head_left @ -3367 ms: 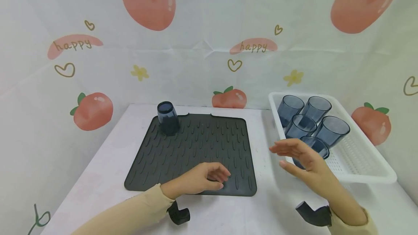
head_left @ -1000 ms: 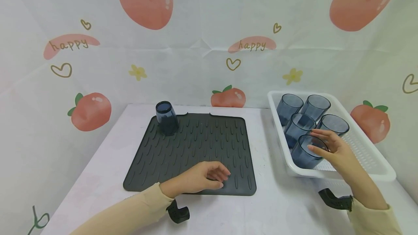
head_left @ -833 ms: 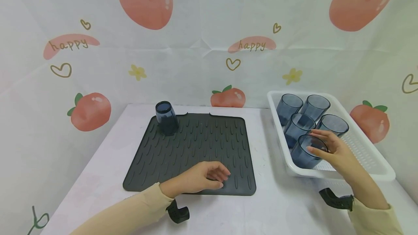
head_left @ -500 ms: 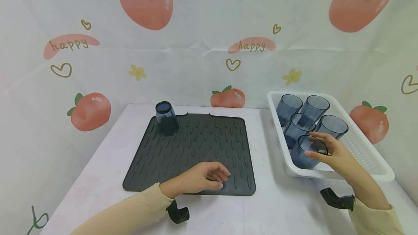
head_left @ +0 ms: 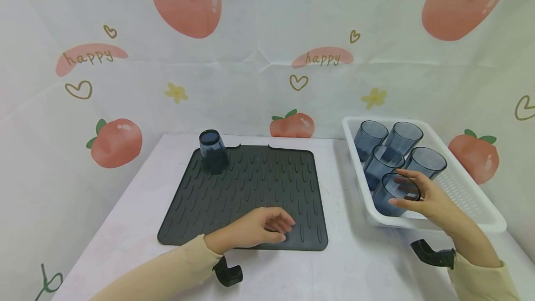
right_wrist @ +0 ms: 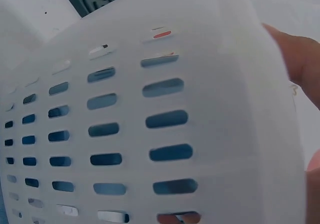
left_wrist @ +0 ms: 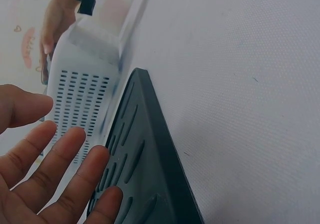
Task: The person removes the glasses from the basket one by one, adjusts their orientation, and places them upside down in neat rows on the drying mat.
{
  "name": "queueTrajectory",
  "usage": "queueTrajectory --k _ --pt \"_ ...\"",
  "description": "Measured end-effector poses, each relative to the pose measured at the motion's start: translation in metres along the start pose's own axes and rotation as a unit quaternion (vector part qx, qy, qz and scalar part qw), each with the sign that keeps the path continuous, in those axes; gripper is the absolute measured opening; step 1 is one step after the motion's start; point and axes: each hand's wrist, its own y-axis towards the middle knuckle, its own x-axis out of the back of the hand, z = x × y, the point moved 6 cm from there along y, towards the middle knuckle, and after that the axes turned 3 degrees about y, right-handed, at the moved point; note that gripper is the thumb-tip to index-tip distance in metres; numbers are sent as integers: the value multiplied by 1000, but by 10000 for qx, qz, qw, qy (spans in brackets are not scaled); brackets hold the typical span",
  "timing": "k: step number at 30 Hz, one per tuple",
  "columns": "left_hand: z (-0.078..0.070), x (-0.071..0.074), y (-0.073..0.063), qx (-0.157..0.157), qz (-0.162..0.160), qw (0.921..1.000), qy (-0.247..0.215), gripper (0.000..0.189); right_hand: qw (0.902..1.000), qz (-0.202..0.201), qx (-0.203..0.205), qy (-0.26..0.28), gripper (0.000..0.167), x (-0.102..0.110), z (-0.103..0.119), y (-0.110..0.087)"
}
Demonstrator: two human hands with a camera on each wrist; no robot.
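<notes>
At the near end of the white basket (head_left: pixel 468 189), my right hand (head_left: pixel 434 203) grips a blue-tinted drinking glass (head_left: pixel 386 201). The thumb lies on its near side, and the fingers reach round the far side near the rim. This glass stands mouth up, leaning a little. In the right wrist view the slotted basket wall (right_wrist: pixel 220 109) hides most of the hand. My left hand (head_left: pixel 255 227) hovers over the near edge of the black ridged drying mat (head_left: pixel 259 189); its fingers are relaxed and hold nothing, as the left wrist view also shows.
Several more blue glasses (head_left: pixel 382 166) stand mouth up and close together in the basket's left part. One glass (head_left: pixel 214 152) stands upside down at the mat's far left corner. Behind the white table (head_left: pixel 334 264) hangs a printed backdrop (head_left: pixel 234 96).
My right hand has moved from above the basket's left edge to the right side of the near glass; lately its thumb has slid slightly lower along the glass. The left hand stays put.
</notes>
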Motion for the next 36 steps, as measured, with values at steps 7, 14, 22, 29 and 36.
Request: queueTrajectory --k 7,14,22,29,36 --pt "-1 0 -1 23 -11 10000 -24 28 9998 103 -111 -122 78 -2 -2 1" --pt "-1 0 -1 18 -2 10000 -20 28 9991 261 -297 -169 82 -3 -5 2" --pt "0 0 0 9 14 10000 -11 29 9983 349 -427 -177 83 -4 -4 2" --pt "1 0 0 -9 24 10000 -16 29 9987 266 -375 -210 79 -4 -4 3" --pt "1 0 0 1 19 10000 2 29 9986 127 -415 -309 78 -3 0 2"
